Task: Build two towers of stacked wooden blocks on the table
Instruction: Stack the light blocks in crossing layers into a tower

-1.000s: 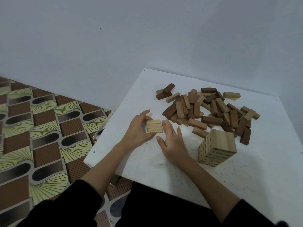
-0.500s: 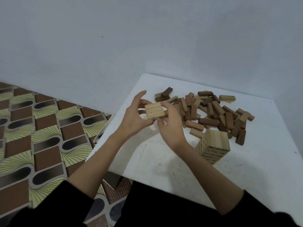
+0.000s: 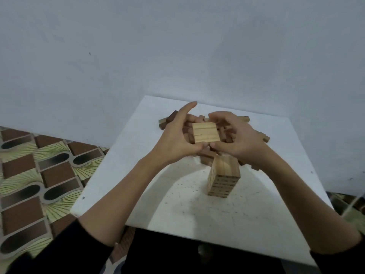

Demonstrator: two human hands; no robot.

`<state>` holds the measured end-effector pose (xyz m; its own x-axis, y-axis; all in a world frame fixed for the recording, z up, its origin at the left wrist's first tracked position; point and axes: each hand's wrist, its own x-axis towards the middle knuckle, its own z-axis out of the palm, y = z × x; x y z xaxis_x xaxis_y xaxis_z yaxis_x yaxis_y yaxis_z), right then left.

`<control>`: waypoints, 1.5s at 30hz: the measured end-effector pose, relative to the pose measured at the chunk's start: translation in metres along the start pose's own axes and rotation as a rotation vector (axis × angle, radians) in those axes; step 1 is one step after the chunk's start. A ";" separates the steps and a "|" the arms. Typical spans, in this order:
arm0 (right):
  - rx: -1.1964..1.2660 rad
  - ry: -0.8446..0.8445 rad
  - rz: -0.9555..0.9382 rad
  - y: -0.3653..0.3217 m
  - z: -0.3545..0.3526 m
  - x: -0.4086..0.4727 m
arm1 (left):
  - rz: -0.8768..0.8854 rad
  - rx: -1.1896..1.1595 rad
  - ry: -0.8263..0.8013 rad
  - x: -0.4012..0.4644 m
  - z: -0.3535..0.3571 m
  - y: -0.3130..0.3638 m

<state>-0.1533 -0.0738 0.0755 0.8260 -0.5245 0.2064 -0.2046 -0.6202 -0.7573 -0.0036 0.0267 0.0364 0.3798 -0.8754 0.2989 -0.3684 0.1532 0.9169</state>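
Floor: on the left we see patterned flooring (image 3: 39, 175) in brown, cream and dark ovals, running under the table's left edge.
Left hand: our left hand (image 3: 177, 138) is raised above the table, thumb curled against the near edge of the block layer, index finger stretched up and away; it grips the layer from the left.
Block layer: a flat set of 3 pale wooden blocks (image 3: 206, 132), side by side, held in the air between both hands, above the loose pile and behind the tower.
Right hand: our right hand (image 3: 240, 141) has its fingers curled over the far and right edges of the layer, thumb at the near corner, pinching it.
Tower: 1 pale stacked tower (image 3: 223, 178) stands upright on the white table (image 3: 122, 175), just below and in front of the held layer, not touching it.
Loose pile: dark and pale blocks (image 3: 171, 120) lie scattered behind the hands, mostly hidden.
Sleeves: black sleeves (image 3: 69, 252) cover both forearms near the bottom edge.
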 end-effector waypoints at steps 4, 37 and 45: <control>-0.021 -0.038 0.086 0.027 -0.016 -0.027 | -0.032 0.013 -0.121 -0.004 0.031 -0.004; -0.067 -0.126 0.033 0.076 -0.007 -0.055 | -0.079 0.065 -0.260 -0.021 0.055 -0.024; -0.050 -0.098 0.032 0.074 -0.005 -0.056 | -0.063 0.076 -0.247 -0.022 0.057 -0.028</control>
<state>-0.2174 -0.0931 0.0108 0.8657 -0.4862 0.1193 -0.2554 -0.6338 -0.7302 -0.0499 0.0157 -0.0106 0.1891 -0.9688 0.1601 -0.4172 0.0684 0.9063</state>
